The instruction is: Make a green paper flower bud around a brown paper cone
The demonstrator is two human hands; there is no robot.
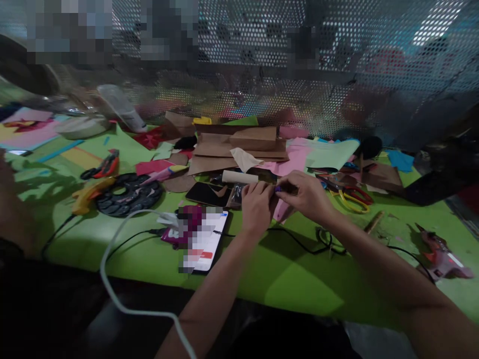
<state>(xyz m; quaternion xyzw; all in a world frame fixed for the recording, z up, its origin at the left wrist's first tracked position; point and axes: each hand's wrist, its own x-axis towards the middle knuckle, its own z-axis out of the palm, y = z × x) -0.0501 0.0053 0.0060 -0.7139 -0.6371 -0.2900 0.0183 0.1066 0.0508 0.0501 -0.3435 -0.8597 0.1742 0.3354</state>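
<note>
My left hand (256,207) rests knuckles-up on the green table (299,279), fingers curled down onto a pink paper piece (281,210). My right hand (307,195) pinches a small purple-tipped object (277,189) just right of the left hand, above the same pink piece. A rolled paper tube (239,177) lies just beyond my left hand, and a dark phone (207,193) lies to its left.
Brown paper sheets (239,147) are piled behind. Scissors (350,196) lie to the right, a glue gun (443,257) at far right, another yellow glue gun (90,193) and a black paint palette (129,194) at left. A phone with a lit screen (207,242) lies nearby, with cables.
</note>
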